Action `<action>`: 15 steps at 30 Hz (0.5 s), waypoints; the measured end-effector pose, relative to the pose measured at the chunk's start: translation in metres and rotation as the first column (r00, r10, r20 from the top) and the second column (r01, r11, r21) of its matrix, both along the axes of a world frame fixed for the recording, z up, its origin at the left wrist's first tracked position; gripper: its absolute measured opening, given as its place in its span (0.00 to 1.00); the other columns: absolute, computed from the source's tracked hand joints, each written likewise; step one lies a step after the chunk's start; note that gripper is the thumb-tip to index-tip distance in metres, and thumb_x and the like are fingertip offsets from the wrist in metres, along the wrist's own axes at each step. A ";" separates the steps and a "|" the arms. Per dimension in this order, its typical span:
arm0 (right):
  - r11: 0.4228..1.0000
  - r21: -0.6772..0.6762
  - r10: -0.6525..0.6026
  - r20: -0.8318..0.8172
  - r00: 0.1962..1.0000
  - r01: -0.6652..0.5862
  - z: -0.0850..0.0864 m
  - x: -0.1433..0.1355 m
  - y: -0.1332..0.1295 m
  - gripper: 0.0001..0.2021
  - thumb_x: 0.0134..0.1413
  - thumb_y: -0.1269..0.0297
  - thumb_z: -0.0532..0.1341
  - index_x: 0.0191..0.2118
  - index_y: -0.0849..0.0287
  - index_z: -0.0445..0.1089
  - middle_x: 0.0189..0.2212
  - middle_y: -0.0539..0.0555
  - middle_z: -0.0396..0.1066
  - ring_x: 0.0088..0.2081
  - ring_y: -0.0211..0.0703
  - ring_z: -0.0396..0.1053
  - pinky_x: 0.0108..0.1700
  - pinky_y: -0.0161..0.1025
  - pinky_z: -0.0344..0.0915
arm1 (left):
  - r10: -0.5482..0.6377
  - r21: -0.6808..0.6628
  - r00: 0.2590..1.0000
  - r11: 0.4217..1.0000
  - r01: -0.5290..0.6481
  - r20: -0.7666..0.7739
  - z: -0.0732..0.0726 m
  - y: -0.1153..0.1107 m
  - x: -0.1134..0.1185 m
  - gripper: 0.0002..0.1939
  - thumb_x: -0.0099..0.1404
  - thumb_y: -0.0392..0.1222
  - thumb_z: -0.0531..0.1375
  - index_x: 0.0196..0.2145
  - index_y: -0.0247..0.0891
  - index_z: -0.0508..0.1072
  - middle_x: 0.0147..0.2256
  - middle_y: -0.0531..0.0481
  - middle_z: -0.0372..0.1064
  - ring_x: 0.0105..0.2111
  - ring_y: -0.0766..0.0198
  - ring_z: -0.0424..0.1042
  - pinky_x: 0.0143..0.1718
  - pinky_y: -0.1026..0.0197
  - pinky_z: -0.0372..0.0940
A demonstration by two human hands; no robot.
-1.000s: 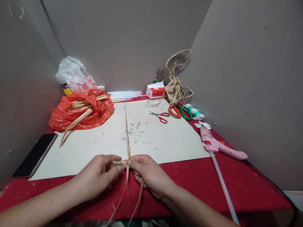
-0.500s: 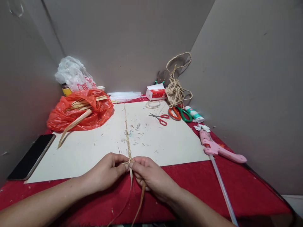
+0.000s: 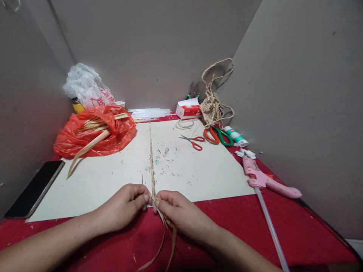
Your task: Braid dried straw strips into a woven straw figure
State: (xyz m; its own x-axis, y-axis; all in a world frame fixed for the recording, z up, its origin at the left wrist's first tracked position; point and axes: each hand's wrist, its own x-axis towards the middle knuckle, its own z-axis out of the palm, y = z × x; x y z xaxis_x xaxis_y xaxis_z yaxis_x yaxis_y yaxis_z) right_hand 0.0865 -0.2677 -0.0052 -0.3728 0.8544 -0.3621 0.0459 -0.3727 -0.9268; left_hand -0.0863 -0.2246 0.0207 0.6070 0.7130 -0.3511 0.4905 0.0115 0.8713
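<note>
A thin straw braid [image 3: 152, 162] runs from the far edge of the white board toward me and ends between my hands. My left hand [image 3: 132, 204] is closed in a pinch on a strand at the braid's near end, on its left side. On the right, my right hand [image 3: 177, 211] pinches the other strands at the same point, thumb on top. Loose straw strands [image 3: 161, 241] hang from there, curving down over the red cloth. Exactly which strand lies in which fingertips is partly hidden.
Straw strips lie in a red plastic bag [image 3: 110, 145] at left, behind a phone [image 3: 34, 189]. Small scissors [image 3: 195, 142], green-and-orange-handled shears [image 3: 224, 138], a straw cord bundle [image 3: 211, 109] and a pink glue gun [image 3: 263, 179] lie right. Glue sticks [image 3: 150, 113] lie at the back.
My left hand has drawn slightly left, pulling a strand off the braid's end. The hanging strands have swung to the right. The camera view has shifted a little.
</note>
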 end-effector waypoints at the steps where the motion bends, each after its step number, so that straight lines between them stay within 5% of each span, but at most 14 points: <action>1: 0.999 0.033 0.003 0.029 1.000 -0.004 0.001 0.000 0.000 0.12 0.57 0.60 0.53 0.27 0.62 0.62 0.18 0.44 0.54 0.20 0.30 0.50 0.23 0.29 0.48 | 0.005 -0.034 1.000 0.999 -0.005 0.000 -0.001 0.000 0.000 0.13 0.62 0.45 0.51 0.27 0.34 0.67 0.22 0.56 0.59 0.24 0.71 0.57 0.28 0.68 0.54; 7: 0.964 0.258 -0.023 0.315 0.949 -0.063 0.009 -0.002 -0.001 0.11 0.57 0.64 0.50 0.27 0.62 0.63 0.25 0.50 0.64 0.28 0.35 0.59 0.31 0.32 0.55 | 0.076 -0.368 0.995 0.929 -0.047 0.064 -0.010 0.002 0.008 0.13 0.61 0.49 0.50 0.25 0.37 0.60 0.17 0.61 0.50 0.15 0.74 0.45 0.16 0.67 0.41; 15: 0.908 0.350 -0.058 0.647 0.760 -0.230 0.010 0.002 -0.007 0.13 0.59 0.63 0.48 0.29 0.59 0.66 0.25 0.52 0.69 0.25 0.36 0.62 0.29 0.33 0.53 | 0.145 -0.324 0.980 0.941 -0.093 0.140 -0.017 0.001 0.014 0.13 0.58 0.46 0.54 0.21 0.36 0.60 0.16 0.61 0.49 0.17 0.75 0.44 0.19 0.68 0.41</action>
